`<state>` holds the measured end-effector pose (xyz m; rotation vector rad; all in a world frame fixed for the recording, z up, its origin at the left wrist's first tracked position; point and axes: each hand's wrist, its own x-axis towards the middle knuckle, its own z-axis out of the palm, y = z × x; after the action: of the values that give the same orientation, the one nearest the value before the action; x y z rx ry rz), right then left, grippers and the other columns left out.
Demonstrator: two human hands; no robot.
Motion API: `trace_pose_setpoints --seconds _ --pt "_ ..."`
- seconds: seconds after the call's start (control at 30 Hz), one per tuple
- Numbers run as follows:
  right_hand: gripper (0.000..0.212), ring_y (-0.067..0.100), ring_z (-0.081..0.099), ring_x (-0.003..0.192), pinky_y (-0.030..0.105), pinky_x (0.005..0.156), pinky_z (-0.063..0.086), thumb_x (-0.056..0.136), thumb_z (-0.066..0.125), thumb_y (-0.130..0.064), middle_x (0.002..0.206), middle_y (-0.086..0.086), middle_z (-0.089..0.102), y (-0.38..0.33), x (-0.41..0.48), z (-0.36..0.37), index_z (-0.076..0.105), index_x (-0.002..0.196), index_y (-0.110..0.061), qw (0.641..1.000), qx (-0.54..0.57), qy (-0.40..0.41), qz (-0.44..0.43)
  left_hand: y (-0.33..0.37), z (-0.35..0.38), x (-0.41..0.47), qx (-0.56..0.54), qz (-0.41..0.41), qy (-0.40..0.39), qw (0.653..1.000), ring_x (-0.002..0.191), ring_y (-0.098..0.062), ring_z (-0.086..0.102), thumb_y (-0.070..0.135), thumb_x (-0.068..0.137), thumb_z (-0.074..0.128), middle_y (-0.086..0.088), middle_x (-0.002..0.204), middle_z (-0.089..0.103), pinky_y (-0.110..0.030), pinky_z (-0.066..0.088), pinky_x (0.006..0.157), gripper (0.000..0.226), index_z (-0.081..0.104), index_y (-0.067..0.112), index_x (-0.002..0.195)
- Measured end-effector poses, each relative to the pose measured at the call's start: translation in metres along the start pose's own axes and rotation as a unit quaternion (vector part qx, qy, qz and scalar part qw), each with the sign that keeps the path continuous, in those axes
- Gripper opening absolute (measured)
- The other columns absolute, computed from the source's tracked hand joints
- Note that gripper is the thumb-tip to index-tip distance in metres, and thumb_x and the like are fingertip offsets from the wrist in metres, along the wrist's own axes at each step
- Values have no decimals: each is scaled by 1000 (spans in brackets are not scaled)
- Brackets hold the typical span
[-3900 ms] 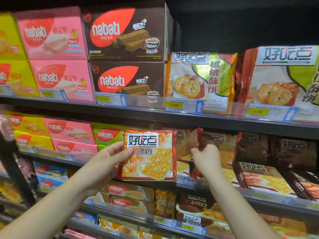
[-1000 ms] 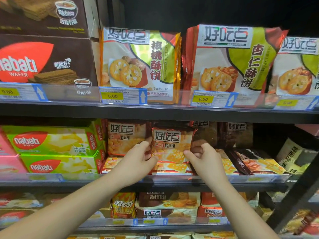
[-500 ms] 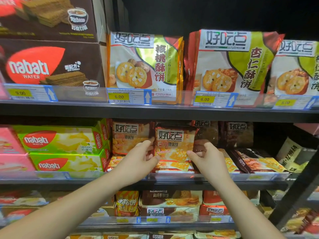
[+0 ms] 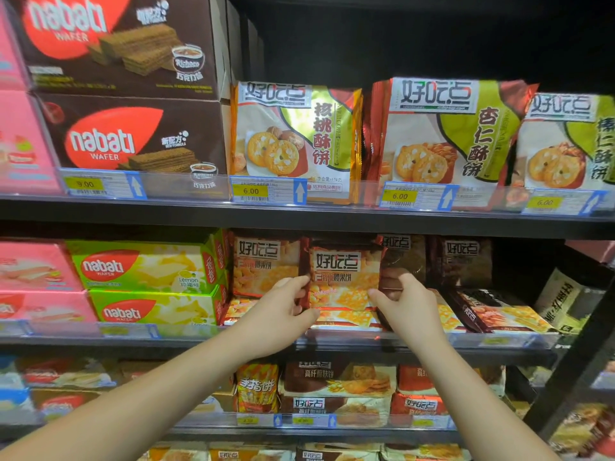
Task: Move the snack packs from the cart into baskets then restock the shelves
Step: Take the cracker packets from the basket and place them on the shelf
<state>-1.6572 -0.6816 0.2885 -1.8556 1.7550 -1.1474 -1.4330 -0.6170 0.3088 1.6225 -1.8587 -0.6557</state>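
Red-and-orange snack pack [image 4: 344, 277] upright on the middle shelf [image 4: 416, 341], seemingly atop flat packs; similar pack [image 4: 266, 264] just left.

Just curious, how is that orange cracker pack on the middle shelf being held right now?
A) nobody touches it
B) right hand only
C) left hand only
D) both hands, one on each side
D: the left hand grips the cracker pack at its left edge, the right hand at its right edge.

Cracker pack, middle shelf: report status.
Left hand and right hand both pinch the cracker pack by its side edges. Pack upright above flat packs. Neighbour pack tight on its left.
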Motion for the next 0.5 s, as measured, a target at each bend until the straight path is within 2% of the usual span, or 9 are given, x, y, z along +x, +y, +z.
trace_pose_setpoints --seconds 0.07,0.2,0.3,0.4,0.47,0.5 --pt "26 11 65 88 24 74 54 91 74 -32 99 -6 69 -1 0 2 62 110 -20 1000 3 2 6 0 1 -1 6 1 -8 1000 140 -8 46 35 101 62 8 164 29 -29 48 110 72 24 27 162" --pt "22 8 62 83 12 62 42 92 73 -28 93 -8 66 -5 0 4 62 109 -19 1000 14 3 10 3 5 -2 1 3 -23 1000 143 -11 44 36 100 64 8 166 26 -29 47 110 75 23 28 163" --pt "21 4 57 78 11 62 41 93 72 -27 92 -9 63 -5 0 4 62 109 -19 1000 11 7 13 5 5 -1 -4 -1 -23 1000 142 -11 45 35 99 65 6 166 28 -29 47 108 76 23 28 163" --pt "27 10 64 87 25 79 53 92 73 -25 106 -2 72 -7 3 4 66 117 -18 1000 16 6 9 8 5 2 -11 -8 -23 1000 144 -12 43 34 99 65 4 166 30 -29 45 109 76 23 26 162" --pt "32 18 68 102 34 92 53 92 73 -24 114 1 73 -10 4 5 67 122 -18 1000 12 5 6 10 5 4 -12 -14 -22 1000 146 -14 41 33 100 64 3 166 31 -33 45 112 75 24 25 162" --pt "33 21 68 105 33 93 52 92 73 -24 115 1 73 -10 5 5 67 123 -17 1000 7 4 4 11 5 5 -9 -15 -21 1000 147 -14 40 33 100 64 4 166 31 -35 45 113 74 24 24 162"
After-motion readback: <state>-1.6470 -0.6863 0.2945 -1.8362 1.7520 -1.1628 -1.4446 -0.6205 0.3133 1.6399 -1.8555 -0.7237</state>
